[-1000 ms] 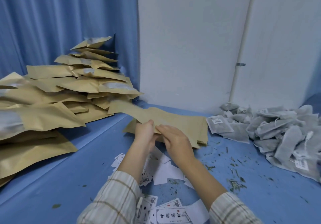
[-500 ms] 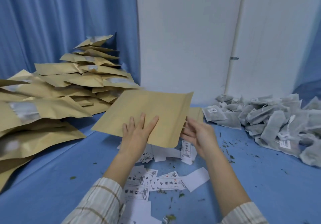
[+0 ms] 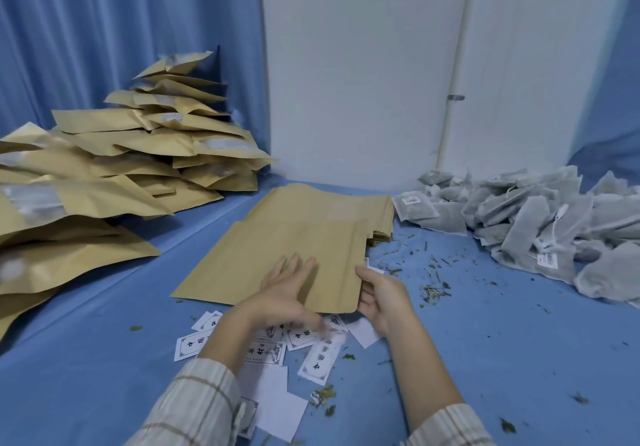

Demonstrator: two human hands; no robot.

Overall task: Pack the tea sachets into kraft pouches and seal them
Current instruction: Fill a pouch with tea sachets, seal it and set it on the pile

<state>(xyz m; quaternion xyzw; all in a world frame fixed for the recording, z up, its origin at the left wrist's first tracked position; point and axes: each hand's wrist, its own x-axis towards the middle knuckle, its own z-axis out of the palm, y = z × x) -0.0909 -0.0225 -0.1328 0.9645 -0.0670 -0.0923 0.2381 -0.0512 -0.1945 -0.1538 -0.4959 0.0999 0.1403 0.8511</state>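
Note:
An empty flat kraft pouch (image 3: 277,258) lies tilted in front of me on the blue cloth. My left hand (image 3: 287,289) rests on its near part with straight fingers. My right hand (image 3: 381,293) grips the pouch's near right corner. Behind the pouch sits a stack of empty kraft pouches (image 3: 346,203). A heap of grey tea sachets (image 3: 540,224) lies to the right.
A tall pile of filled kraft pouches (image 3: 121,168) fills the left side. White printed labels (image 3: 304,341) are scattered under my forearms. Loose tea bits (image 3: 433,283) lie right of the pouch. A white wall and blue curtain stand behind.
One pouch came off the stack and was lowered toward me onto the cloth. My left hand opened flat on it and my right hand took its right corner.

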